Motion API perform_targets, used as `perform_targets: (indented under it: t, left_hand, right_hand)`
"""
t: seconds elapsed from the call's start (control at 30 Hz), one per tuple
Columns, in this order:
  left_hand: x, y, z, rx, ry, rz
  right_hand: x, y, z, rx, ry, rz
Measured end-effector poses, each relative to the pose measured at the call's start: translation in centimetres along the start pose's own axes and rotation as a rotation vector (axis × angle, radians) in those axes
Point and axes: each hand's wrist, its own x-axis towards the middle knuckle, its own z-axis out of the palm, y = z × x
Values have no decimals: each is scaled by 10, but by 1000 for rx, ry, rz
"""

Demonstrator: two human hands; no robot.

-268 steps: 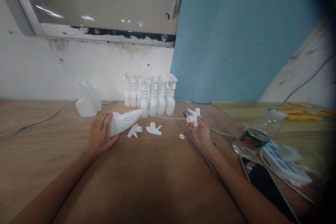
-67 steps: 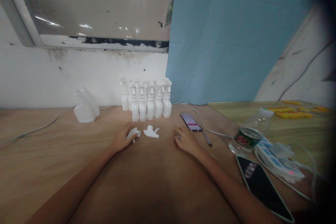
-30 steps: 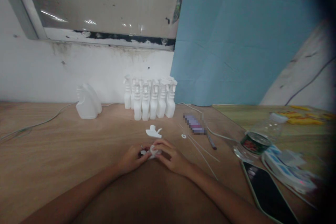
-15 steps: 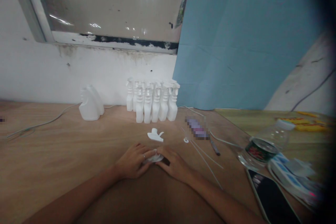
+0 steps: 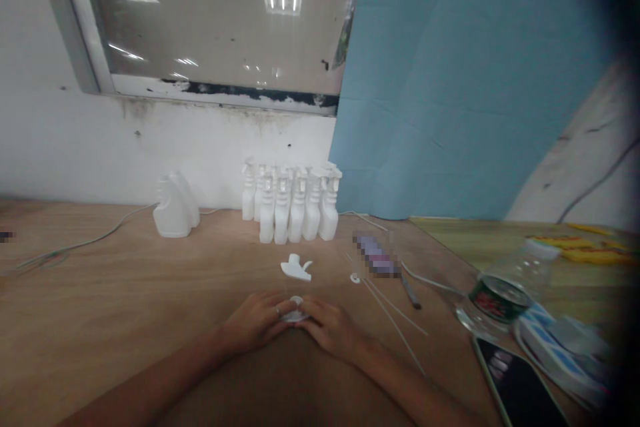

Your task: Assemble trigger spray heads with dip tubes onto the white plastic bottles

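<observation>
Close to my body, my left hand and my right hand meet around a small white plastic part. The fingers of both hands are closed on it from either side and cover much of it, so its exact kind is unclear. Just beyond my fingertips a white spray trigger head lies on its side on the wooden table. To the right of it are a small white ring and thin white tubes, lying flat on the tabletop.
Several white spray bottles with trigger heads stand grouped by the wall. White bottles without heads stand to their left. On the right are a purple packet, a clear water bottle, a phone and a power strip.
My right thumb and fingers have closed in nearer to my left hand around the white plastic part. The whole view has shifted slightly, with the scene sitting lower; the table objects stay put.
</observation>
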Motion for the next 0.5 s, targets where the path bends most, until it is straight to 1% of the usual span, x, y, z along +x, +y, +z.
perform_targets:
  t: [0.07, 0.2, 0.3, 0.4, 0.5]
  left_hand:
    - [0, -1, 0, 9, 16, 6]
    - [0, -1, 0, 20, -5, 26]
    - [0, 0, -4, -24, -35, 42]
    - [1, 3, -7, -61, -52, 15]
    - [1, 4, -7, -46, -90, -34]
  right_hand:
    - [-1, -1, 2, -4, 11, 36]
    - [1, -9, 3, 0, 49, 108]
    - [7, -21, 0, 20, 43, 95]
    - [14, -31, -7, 118, 16, 73]
    - [18, -26, -17, 221, -8, 50]
